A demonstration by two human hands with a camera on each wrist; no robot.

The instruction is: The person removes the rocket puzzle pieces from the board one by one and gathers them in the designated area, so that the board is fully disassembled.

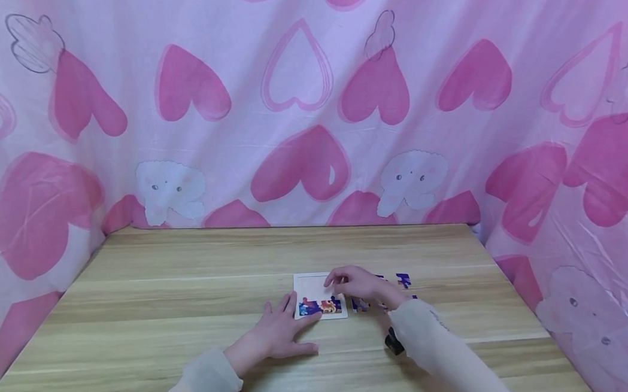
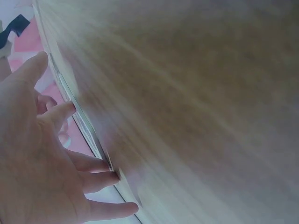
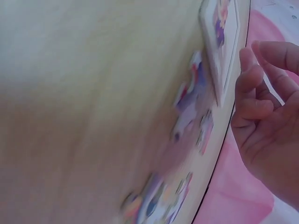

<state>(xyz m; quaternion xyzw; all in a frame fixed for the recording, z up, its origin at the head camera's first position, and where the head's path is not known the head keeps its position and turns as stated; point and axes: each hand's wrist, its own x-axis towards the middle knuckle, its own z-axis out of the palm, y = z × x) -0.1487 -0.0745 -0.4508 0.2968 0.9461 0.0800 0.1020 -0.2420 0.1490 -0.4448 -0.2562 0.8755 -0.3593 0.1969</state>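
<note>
A white puzzle tray [image 1: 310,284] lies on the table, its near part filled with joined purple and orange jigsaw pieces [image 1: 328,306]. My left hand [image 1: 284,330] rests with spread fingers at the tray's near left corner, one finger reaching over its lower edge. Above the tray's right side, my right hand [image 1: 354,282] hovers with loosely bent fingers. In the right wrist view, this hand [image 3: 266,112] shows nothing between thumb and fingertips. The left wrist view has the left hand [image 2: 42,149] with fingers apart along the tabletop.
Loose jigsaw pieces lie right of the tray, one purple piece [image 1: 403,280] farthest out and others partly hidden under the right forearm. The right wrist view shows a loose piece [image 3: 190,102] beside the tray. A pink heart-patterned curtain [image 1: 298,119] encloses the wooden table [image 1: 189,275].
</note>
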